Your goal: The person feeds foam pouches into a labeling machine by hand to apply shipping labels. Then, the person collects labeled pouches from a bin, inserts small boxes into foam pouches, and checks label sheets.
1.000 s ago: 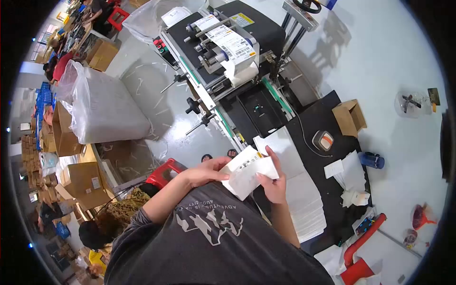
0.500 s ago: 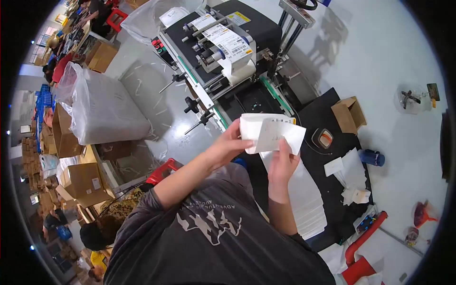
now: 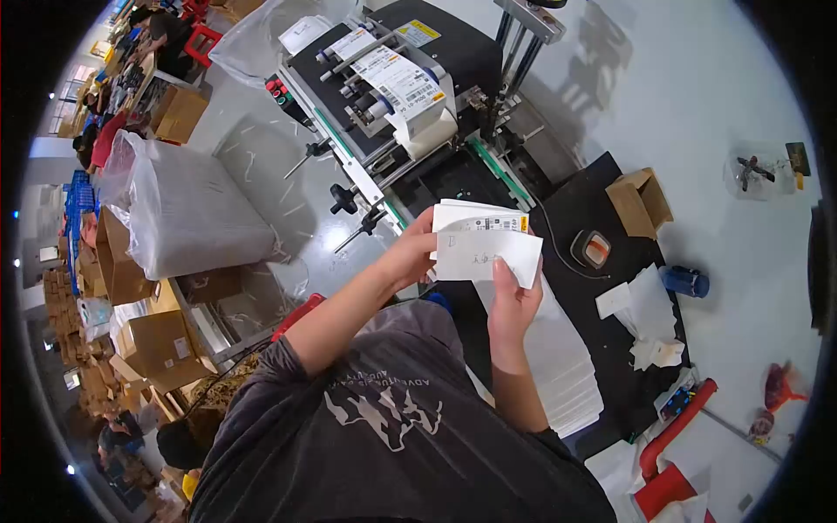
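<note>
A stack of white cards or bags (image 3: 478, 212) with a printed label strip is between my two hands. Over its front lies a white slip (image 3: 488, 254) with faint handwriting. My left hand (image 3: 413, 253) is closed round the stack's left side. My right hand (image 3: 516, 301) pinches the slip at its lower right, thumb on top. Just beyond the hands stands a labelling machine (image 3: 349, 144) with a roll of printed labels (image 3: 403, 83). Below and right of the hands, overlapping white sheets (image 3: 558, 375) lie on the black table.
On the black table (image 3: 641, 397) are a round device (image 3: 590, 249), an open cardboard box (image 3: 641, 202), loose papers (image 3: 649, 305) and a blue bottle (image 3: 685, 281). A big plastic bag (image 3: 196, 205) and cartons (image 3: 161, 340) stand left. People sit in the background.
Both hands have moved up and away from my body with the stack. The slip, earlier angled across it, now lies flatter with its handwriting showing. The view has shifted slightly.
</note>
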Available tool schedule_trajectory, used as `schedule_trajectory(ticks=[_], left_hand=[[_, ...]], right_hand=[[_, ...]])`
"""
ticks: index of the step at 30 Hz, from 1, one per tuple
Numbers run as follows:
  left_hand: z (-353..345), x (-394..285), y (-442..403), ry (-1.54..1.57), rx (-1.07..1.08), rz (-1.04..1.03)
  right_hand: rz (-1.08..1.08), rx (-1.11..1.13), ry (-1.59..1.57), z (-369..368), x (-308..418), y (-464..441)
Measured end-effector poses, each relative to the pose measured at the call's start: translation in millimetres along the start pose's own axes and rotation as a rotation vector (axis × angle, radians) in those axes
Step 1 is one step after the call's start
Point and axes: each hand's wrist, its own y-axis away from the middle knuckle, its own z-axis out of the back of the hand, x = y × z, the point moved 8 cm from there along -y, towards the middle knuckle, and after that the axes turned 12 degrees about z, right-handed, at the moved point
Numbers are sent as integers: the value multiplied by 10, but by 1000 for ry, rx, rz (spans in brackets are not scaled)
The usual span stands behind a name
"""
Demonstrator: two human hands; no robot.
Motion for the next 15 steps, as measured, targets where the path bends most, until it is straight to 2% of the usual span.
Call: schedule_trajectory(ticks=[5,11,15], left_hand=[[-113,-363,7,-152,-26,-11],[-59,-878,-210,-488,-66,6],[-35,-1083,-466,-672,-21,59]], right_hand=[[-122,-30,-17,142,-149,28],[-69,-63,-110,320,-273,67],[-207,-209,-137,670,-487,214]])
